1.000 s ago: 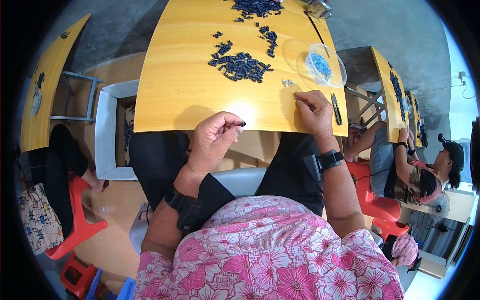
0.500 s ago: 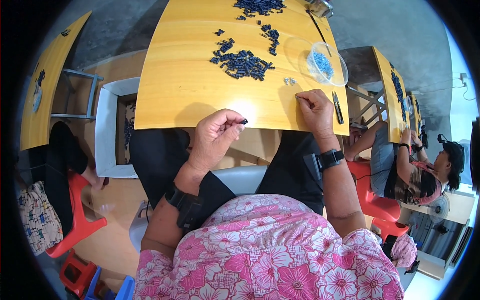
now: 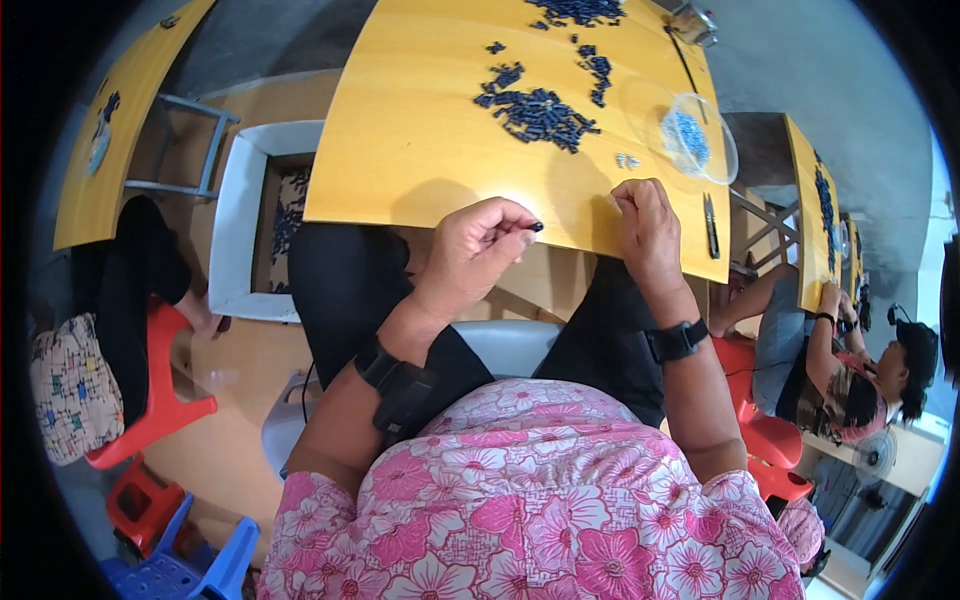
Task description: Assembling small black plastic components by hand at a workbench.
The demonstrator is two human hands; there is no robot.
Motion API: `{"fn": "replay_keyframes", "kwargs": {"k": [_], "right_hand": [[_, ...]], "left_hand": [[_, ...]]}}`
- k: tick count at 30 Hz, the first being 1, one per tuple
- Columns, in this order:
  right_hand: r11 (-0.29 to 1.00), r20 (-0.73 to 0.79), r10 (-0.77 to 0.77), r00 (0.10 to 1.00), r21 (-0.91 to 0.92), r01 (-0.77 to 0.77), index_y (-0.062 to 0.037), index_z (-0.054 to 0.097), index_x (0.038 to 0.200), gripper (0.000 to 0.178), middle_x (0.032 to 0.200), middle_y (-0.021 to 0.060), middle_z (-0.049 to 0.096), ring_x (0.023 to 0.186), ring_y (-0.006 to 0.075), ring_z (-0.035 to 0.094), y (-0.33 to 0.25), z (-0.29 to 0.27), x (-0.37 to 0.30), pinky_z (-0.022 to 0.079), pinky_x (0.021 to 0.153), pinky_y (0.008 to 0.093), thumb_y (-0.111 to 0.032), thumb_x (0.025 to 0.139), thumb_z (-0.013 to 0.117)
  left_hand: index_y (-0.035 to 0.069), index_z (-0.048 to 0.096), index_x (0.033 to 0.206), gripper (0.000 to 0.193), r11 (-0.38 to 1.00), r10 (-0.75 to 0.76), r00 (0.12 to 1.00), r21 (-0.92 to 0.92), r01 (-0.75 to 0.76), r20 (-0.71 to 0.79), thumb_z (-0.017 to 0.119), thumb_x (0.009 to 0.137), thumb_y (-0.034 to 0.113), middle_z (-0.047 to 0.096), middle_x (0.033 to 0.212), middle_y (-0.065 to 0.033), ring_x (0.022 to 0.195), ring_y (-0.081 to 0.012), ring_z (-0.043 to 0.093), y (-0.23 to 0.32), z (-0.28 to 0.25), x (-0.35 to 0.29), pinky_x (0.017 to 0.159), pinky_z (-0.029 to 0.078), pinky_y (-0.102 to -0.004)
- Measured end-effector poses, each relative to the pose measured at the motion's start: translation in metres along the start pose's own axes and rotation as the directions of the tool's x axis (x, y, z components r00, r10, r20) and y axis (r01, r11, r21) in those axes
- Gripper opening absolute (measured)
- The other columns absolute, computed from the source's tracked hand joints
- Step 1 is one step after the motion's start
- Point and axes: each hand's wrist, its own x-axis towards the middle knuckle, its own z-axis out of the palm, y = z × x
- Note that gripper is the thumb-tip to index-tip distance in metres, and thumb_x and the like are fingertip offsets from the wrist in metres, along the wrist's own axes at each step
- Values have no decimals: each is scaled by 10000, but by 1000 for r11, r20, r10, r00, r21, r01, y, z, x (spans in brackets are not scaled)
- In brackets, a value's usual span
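Observation:
Between the thumb and fingers of my left hand [image 3: 474,252], a small black cylindrical piece [image 3: 537,227] pokes out just past the table's near edge. My right hand [image 3: 648,230] is closed in a pinch over that edge; what its fingertips hold, if anything, is too small to make out. Beyond it lie a few small clear-and-metal bits [image 3: 627,161]. A pile of black cylindrical pieces [image 3: 545,118] is spread across the tabletop ahead of my hands. To the right, a clear round tub [image 3: 729,140] stands tilted-looking, with small blue pieces [image 3: 686,138] in it.
Dark-handled snips [image 3: 711,225] lie at the right edge of the yellow table [image 3: 400,130]. Behind the tub are a thin dark rod [image 3: 686,72] and a metal can [image 3: 694,24]. A white box [image 3: 237,215] sits low at left. People work at side tables.
The whole view has shifted, so the table and piles appear farther right and higher. My left hand keeps the black piece; my right hand stays pinched, turned slightly more inward.

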Motion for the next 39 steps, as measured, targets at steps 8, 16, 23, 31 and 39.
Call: {"fn": "replay_keyframes", "kwargs": {"k": [8, 16, 23, 31, 39], "right_hand": [[958, 109, -143, 984, 266, 109, -47, 537, 941, 180, 843, 141, 555, 790, 335, 588, -71, 6, 14, 495, 677, 394, 39, 792, 589], [961, 161, -182, 970, 237, 141, -47, 529, 955, 214, 856, 149, 559, 795, 344, 592, -71, 14, 14, 497, 680, 391, 60, 775, 571], [972, 204, -100, 974, 230, 52, -38, 531, 957, 218, 862, 152, 562, 794, 345, 600, -72, 14, 16, 503, 694, 392, 65, 767, 561], [968, 218, -132, 967, 238, 79, -39, 534, 955, 216, 876, 152, 559, 817, 347, 592, -75, 14, 20, 497, 694, 401, 61, 765, 558], [972, 243, -186, 952, 188, 142, -42, 537, 954, 218, 901, 150, 551, 799, 356, 587, -78, 11, 21, 501, 667, 404, 51, 758, 557]], "left_hand": [[-24, 596, 953, 84, 999, 33, 999, -21, -34, -27, 595, 883, 21, 604, 824, -19, 691, -41, 555, -2, -1, 0, 615, 487, -194], [-17, 560, 964, 86, 997, -10, 1000, -80, 8, -26, 564, 889, 24, 588, 859, -26, 713, -61, 555, 1, -2, 1, 656, 498, -219], [-13, 564, 951, 68, 994, -20, 999, -108, 16, -39, 564, 888, 11, 585, 844, -21, 694, -65, 563, -1, -1, 2, 648, 502, -218], [-15, 570, 945, 67, 997, -45, 998, -59, 43, -35, 573, 882, 9, 594, 841, -23, 689, -66, 580, 0, -1, 2, 636, 502, -208], [-23, 583, 963, 86, 997, -70, 996, -47, 68, -52, 580, 888, 20, 611, 845, -25, 717, -64, 596, 0, -2, 2, 636, 516, -212]]}}
